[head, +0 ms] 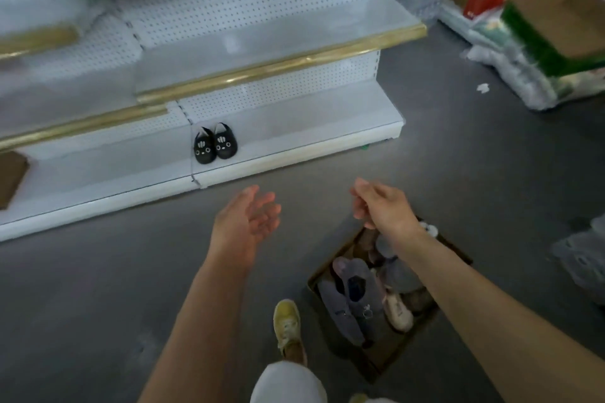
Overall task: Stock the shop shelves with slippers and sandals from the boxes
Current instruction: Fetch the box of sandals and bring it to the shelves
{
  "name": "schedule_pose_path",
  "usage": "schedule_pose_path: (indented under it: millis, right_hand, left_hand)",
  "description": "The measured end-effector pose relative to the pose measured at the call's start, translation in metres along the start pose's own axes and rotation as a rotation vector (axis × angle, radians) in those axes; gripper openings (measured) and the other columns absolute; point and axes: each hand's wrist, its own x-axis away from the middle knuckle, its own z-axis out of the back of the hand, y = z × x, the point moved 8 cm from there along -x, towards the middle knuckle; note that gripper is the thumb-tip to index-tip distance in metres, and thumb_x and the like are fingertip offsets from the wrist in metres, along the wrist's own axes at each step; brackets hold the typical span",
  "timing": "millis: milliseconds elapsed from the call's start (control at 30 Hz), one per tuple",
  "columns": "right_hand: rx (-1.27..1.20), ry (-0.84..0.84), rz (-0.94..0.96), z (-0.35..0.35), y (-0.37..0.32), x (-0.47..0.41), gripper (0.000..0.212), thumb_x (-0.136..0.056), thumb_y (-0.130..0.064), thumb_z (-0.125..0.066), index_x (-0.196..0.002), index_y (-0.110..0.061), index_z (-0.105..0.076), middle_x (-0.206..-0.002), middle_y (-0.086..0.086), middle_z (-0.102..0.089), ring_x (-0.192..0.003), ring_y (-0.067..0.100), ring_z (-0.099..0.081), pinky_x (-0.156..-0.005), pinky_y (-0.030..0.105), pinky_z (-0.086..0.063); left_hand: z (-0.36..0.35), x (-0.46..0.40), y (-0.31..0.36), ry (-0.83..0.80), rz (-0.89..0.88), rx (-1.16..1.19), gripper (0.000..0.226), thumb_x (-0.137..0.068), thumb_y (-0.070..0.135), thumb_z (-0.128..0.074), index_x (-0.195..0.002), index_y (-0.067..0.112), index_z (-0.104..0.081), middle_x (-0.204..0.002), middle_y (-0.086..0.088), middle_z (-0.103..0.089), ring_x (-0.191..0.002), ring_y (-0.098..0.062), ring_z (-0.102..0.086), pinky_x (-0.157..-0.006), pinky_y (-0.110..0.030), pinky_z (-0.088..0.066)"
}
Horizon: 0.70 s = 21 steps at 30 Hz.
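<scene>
Grey slippers [353,301] boxed, black pair [214,145] shelved

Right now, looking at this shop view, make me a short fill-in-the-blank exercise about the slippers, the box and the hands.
1. The black slippers stand side by side on the ____ shelf of the white rack.
2. The cardboard box of slippers sits on the ____.
3. Both hands, left hand and right hand, hold ____.
4. The box lies under the ____ forearm.

Missing words: bottom; floor; nothing; right
</scene>
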Motion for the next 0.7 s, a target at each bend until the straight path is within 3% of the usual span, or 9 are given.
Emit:
schedule_pose_path:
  millis: [267, 467, 600, 700]
  right_hand:
    - [0.010, -0.228, 0.274, -0.107, -0.148, 0.081, 0.028, -0.096, -0.036, -0.050, -0.090, -0.016, -0.068, -0.084, 0.002, -0.065, -0.072, 0.015, -0.060, -0.071, 0.034, -0.045]
    - [-0.015, -0.473, 0.442, -0.242, -0.238, 0.141, 0.026, -0.096, -0.033, -0.052, -0.100, -0.011, -0.065, -0.088, 0.008, -0.066, -0.071, 0.019, -0.063, -0.064, 0.033, -0.049]
    - [-0.012, -0.619, 0.499, -0.361, -0.278, 0.179, 0.022, -0.096, -0.036, -0.053, -0.103, -0.017, -0.062, -0.091, 0.006, -0.068, -0.067, 0.016, -0.065, -0.056, 0.027, -0.047]
    - [-0.004, -0.732, 0.532, -0.459, -0.304, 0.214, 0.017, -0.095, -0.033, -0.053, -0.100, -0.019, -0.060, -0.095, 0.012, -0.068, -0.069, 0.019, -0.065, -0.060, 0.032, -0.049]
  left_hand:
    - [0.158, 0.109, 0.126, 0.286, -0.250, 0.272, 0.022, -0.100, 0.029, -0.049, -0.113, 0.016, -0.061, -0.102, -0.006, -0.072, -0.082, -0.019, -0.069, -0.073, -0.033, -0.055]
    - [0.307, 0.195, 0.184, 0.558, -0.467, 0.600, 0.046, -0.101, 0.050, -0.034, -0.107, 0.017, -0.065, -0.096, -0.006, -0.074, -0.083, -0.021, -0.068, -0.080, -0.036, -0.052]
    - [0.412, 0.241, 0.217, 0.690, -0.526, 0.626, 0.034, -0.100, 0.045, -0.039, -0.097, 0.021, -0.064, -0.088, -0.001, -0.072, -0.073, -0.016, -0.066, -0.071, -0.031, -0.051]
    - [0.499, 0.277, 0.237, 0.811, -0.550, 0.607, 0.024, -0.100, 0.036, -0.044, -0.092, 0.023, -0.062, -0.087, 0.001, -0.071, -0.069, -0.013, -0.065, -0.066, -0.029, -0.050]
